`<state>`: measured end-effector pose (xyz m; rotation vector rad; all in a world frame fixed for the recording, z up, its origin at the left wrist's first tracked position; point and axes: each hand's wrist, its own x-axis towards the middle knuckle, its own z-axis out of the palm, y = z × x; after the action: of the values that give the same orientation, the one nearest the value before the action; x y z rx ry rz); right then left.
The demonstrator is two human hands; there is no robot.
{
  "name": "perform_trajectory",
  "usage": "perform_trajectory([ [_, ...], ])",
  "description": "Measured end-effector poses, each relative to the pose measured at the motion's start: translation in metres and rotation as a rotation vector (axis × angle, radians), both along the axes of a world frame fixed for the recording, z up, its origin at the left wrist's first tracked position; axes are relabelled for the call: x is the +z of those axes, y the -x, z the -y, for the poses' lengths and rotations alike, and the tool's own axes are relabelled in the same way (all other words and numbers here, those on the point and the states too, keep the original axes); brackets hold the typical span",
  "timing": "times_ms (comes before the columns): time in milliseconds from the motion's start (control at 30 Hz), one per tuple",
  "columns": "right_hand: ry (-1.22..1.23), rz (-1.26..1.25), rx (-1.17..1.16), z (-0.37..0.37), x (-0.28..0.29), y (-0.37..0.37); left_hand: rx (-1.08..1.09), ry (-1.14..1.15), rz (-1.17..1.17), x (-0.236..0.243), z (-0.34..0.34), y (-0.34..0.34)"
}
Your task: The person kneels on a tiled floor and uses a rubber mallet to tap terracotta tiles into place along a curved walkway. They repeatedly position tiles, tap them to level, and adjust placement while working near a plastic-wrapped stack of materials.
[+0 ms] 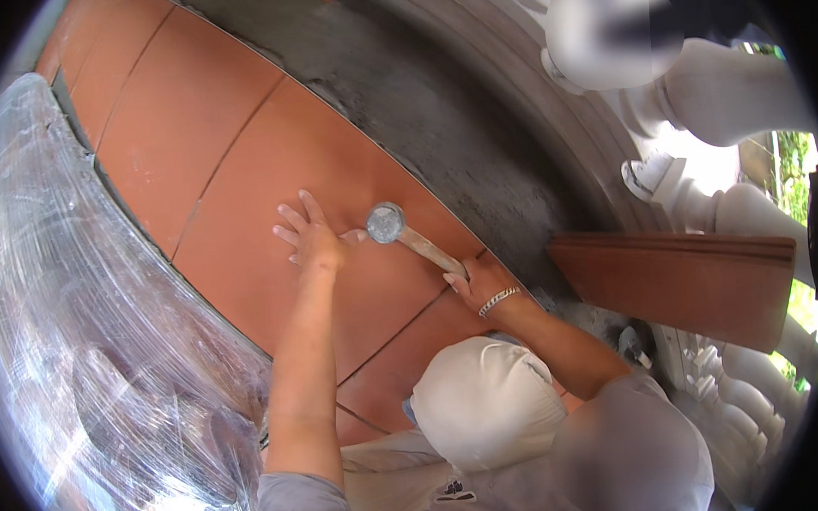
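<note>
Large terracotta floor tiles [320, 149] lie in a row, with narrow dark joints between them. My left hand [314, 244] rests palm down on one tile, its fingers spread and nothing in it. My right hand [486, 287], with a chain bracelet at the wrist, is wrapped round the wooden handle of a mallet [418, 244]. The mallet's round grey head [386, 221] is over the same tile, just right of my left fingertips. Whether the head touches the tile I cannot tell.
Wet grey mortar [440, 134] borders the tiles on the far right side. Several spare terracotta tiles [670, 288] stand stacked at the right, by white balusters [725, 100]. Clear plastic wrap [86, 272] covers a curved surface at left. My light-trousered knee [486, 404] is close below.
</note>
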<state>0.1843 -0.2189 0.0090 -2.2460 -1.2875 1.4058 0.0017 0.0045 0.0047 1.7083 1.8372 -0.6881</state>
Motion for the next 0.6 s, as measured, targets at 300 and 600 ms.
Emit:
perform_trajectory([
  [300,0.094,0.023,-0.026,0.035,-0.010,0.004,-0.027,-0.012,-0.037,0.003,0.003,-0.005],
  [600,0.141,0.036,-0.026,0.035,0.001,0.002,-0.032,-0.063,0.058,-0.001,0.005,0.004],
])
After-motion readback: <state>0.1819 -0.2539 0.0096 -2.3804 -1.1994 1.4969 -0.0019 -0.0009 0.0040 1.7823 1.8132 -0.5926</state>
